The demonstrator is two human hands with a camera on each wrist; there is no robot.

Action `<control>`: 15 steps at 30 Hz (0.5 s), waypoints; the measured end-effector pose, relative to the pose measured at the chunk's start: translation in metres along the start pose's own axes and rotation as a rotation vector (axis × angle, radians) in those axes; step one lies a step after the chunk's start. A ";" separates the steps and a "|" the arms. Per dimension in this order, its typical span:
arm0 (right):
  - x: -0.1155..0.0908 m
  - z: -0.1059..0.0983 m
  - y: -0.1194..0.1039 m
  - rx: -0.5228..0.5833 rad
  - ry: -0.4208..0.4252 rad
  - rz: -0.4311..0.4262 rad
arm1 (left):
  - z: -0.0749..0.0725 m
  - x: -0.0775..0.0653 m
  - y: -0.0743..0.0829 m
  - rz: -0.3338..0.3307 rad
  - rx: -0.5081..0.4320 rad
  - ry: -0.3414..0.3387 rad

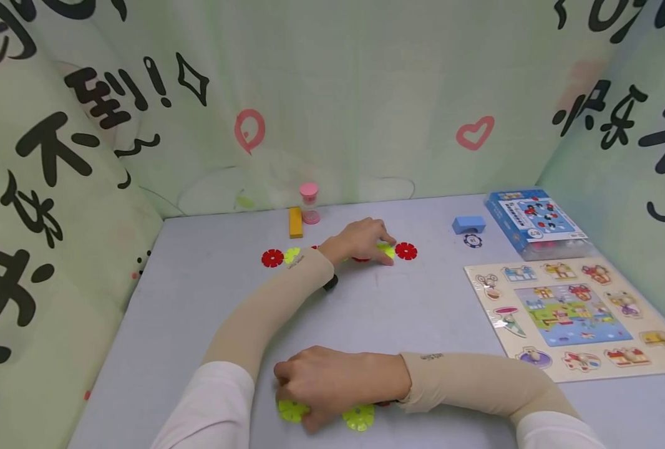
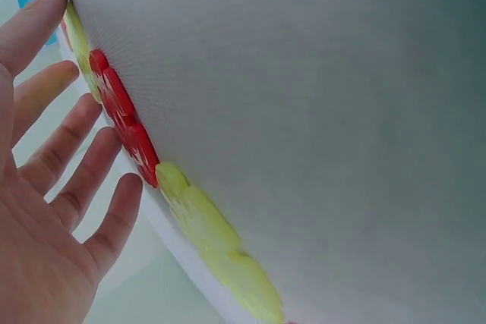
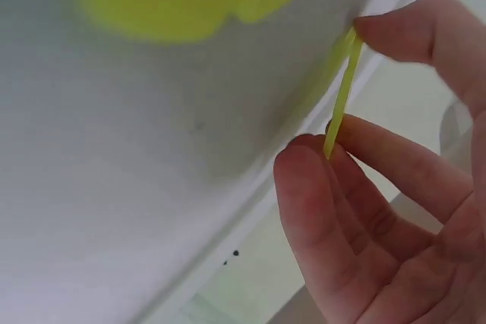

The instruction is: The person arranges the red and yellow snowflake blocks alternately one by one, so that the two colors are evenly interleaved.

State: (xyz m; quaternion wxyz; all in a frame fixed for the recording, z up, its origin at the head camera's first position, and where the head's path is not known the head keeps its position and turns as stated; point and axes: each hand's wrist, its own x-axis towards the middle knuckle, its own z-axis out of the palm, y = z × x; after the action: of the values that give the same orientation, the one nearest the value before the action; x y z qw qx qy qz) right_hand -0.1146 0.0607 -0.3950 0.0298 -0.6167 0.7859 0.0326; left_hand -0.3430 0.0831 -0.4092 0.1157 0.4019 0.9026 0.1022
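My left hand (image 1: 360, 240) reaches across the far part of the table, its thumb and index finger on opposite edges of a yellow-green flower disc (image 1: 387, 250). That disc lies in a row of red and yellow flower discs, with a red flower disc (image 1: 406, 251) at the right end. In the left wrist view the other fingers (image 2: 99, 180) spread beside a red disc (image 2: 125, 115). Nearer the front edge, my right hand (image 1: 338, 380) pinches a yellow-green flower disc (image 3: 344, 96), seen edge-on in the right wrist view. Another yellow-green disc (image 1: 359, 418) lies under that wrist.
Behind the row stand a yellow block (image 1: 296, 222) and a pink sand timer (image 1: 309, 202). To the right are a blue block (image 1: 469, 224), a small patterned disc (image 1: 473, 241), a blue box (image 1: 534, 218) and a wooden picture puzzle board (image 1: 512, 284). Curtains enclose the table.
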 end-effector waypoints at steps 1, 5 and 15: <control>-0.002 0.000 0.001 -0.003 -0.005 0.007 | 0.001 0.001 0.000 0.001 0.002 0.005; -0.019 -0.004 0.011 0.066 -0.013 0.076 | 0.004 0.004 0.004 -0.013 0.028 0.011; -0.123 -0.007 0.094 0.330 0.029 0.445 | 0.008 0.016 0.022 -0.035 0.119 0.044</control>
State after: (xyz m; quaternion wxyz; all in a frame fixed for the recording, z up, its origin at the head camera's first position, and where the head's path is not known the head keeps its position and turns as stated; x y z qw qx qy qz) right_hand -0.1770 0.2017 -0.3763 0.1106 -0.4163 0.8970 -0.0990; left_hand -0.3357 0.1100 -0.4124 0.0736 0.3897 0.9163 0.0551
